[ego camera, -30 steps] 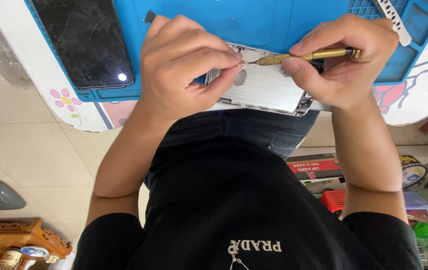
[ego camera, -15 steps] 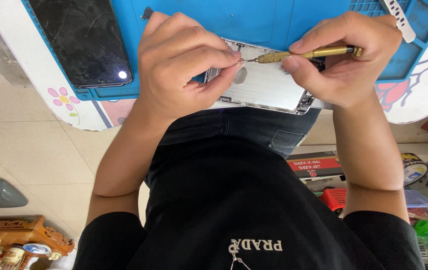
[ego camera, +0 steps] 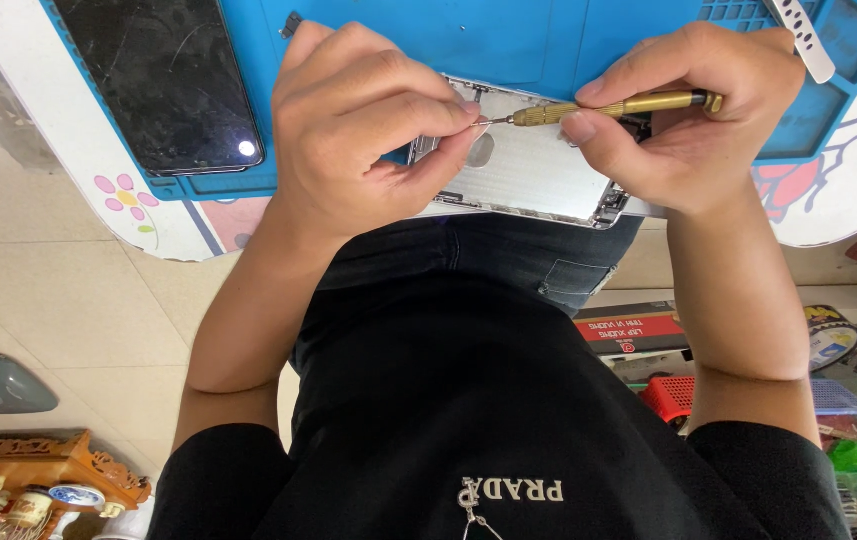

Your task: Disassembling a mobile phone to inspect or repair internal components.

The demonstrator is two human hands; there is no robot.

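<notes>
Right hand (ego camera: 688, 130) gripping brass screwdriver (ego camera: 608, 105), tip unmoved since earlier; left hand (ego camera: 368, 130) pinching at opened phone chassis (ego camera: 538, 175).

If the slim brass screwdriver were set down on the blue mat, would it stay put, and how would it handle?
The brass screwdriver is a thin round shaft, so it would probably roll unless the blue mat grips it. It looks stiff and likely light; the right hand manages it with fingertips alone. Its fine tip, beside the left hand, seems easy to damage.

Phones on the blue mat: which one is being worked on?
The opened silver phone housing under both hands, not the dark-screened phone lying untouched at the mat's corner.
</notes>
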